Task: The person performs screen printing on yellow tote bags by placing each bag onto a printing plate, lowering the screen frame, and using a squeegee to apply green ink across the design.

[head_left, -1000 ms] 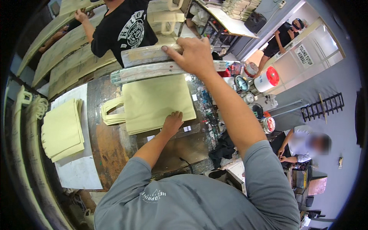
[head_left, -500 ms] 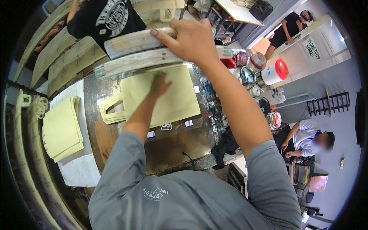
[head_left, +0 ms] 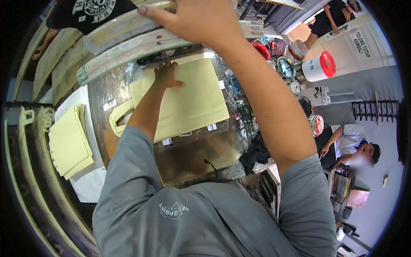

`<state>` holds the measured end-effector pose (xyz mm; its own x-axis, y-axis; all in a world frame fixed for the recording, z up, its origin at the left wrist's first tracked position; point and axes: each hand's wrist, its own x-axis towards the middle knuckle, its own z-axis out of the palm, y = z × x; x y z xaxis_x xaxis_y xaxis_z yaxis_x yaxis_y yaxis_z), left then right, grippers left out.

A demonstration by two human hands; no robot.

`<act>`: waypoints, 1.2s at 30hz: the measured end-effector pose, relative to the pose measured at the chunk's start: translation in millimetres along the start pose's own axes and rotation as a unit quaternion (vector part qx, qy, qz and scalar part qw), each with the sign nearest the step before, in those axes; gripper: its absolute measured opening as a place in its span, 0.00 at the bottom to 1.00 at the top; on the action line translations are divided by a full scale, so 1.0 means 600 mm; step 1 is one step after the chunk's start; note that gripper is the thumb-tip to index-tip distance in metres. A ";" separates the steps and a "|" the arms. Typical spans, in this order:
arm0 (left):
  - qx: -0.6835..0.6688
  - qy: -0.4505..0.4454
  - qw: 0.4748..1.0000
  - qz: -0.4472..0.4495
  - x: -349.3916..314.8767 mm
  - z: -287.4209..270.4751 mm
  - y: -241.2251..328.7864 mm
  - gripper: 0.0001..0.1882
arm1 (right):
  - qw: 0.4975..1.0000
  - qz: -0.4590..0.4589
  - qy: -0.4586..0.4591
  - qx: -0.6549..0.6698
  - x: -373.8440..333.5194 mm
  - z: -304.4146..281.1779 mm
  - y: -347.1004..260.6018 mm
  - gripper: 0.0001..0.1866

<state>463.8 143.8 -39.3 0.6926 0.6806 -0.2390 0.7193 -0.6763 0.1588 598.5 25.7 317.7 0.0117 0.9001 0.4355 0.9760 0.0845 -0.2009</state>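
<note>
A pale yellow cloth bag (head_left: 197,96) lies flat on the dark work table (head_left: 192,158), its handle loop pointing left. My left hand (head_left: 167,77) rests on the bag near its far edge, fingers spread and nothing held. At the far side, my right hand (head_left: 209,21) grips the upper edge of a tilted wooden printing frame (head_left: 128,51), thumb on the near side; its other fingers are partly hidden. The frame stands raised beyond the bag, paint-stained along its long bar. Small white tabs (head_left: 167,141) show along the bag's near edge.
A stack of yellow bags (head_left: 70,141) lies on white paper at the left, beside racks (head_left: 43,171) of more bags. Paint tubs, including a white bucket (head_left: 317,67) with a red lid, line the right. A black cloth (head_left: 254,154) sits at the near right. Other people are nearby.
My left hand has slid a little to the far left over the bag and now lies still with fingers spread. The whole view has shifted; my right hand still holds the frame up.
</note>
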 end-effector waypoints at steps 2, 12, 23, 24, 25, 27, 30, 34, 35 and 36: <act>-0.004 -0.002 1.000 -0.003 -0.012 0.005 -0.006 0.62 | 0.998 -0.004 -0.052 -0.036 0.006 -0.006 -0.011 0.37; 0.002 0.305 0.952 0.022 -0.130 0.029 0.002 0.44 | 0.996 0.068 -0.051 -0.026 -0.014 0.004 -0.047 0.39; 0.000 0.107 0.983 0.146 -0.537 0.146 -0.061 0.26 | 0.995 0.011 0.094 -0.011 -0.050 0.001 -0.038 0.35; 0.006 0.121 0.982 0.146 -0.538 0.165 -0.070 0.26 | 0.995 0.000 0.097 -0.009 -0.049 0.000 -0.036 0.34; 0.010 0.133 0.980 0.147 -0.537 0.167 -0.069 0.25 | 0.996 0.012 0.092 -0.012 -0.055 -0.002 -0.039 0.34; 0.005 0.115 0.983 0.144 -0.537 0.166 -0.066 0.25 | 0.996 0.037 0.082 -0.013 -0.065 -0.003 -0.049 0.33; 0.029 0.115 0.982 0.145 -0.535 0.159 -0.060 0.26 | 0.995 0.007 0.104 -0.009 -0.079 -0.003 -0.050 0.31; 0.040 0.145 0.977 0.154 -0.523 0.150 -0.064 0.24 | 0.994 -0.005 0.107 -0.034 -0.087 -0.002 -0.048 0.30; 0.033 0.145 0.976 0.159 -0.518 0.147 -0.067 0.24 | 0.993 -0.005 0.109 -0.044 -0.088 -0.001 -0.048 0.30; 0.024 0.145 0.976 0.163 -0.517 0.146 -0.071 0.22 | 0.993 0.000 0.113 0.017 -0.094 0.000 -0.054 0.30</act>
<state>213.7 -63.0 -56.1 0.8750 0.4741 0.0980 0.4604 -0.8775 0.1345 566.3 -27.6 299.8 0.0643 0.7819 0.6201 0.9680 0.1022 -0.2291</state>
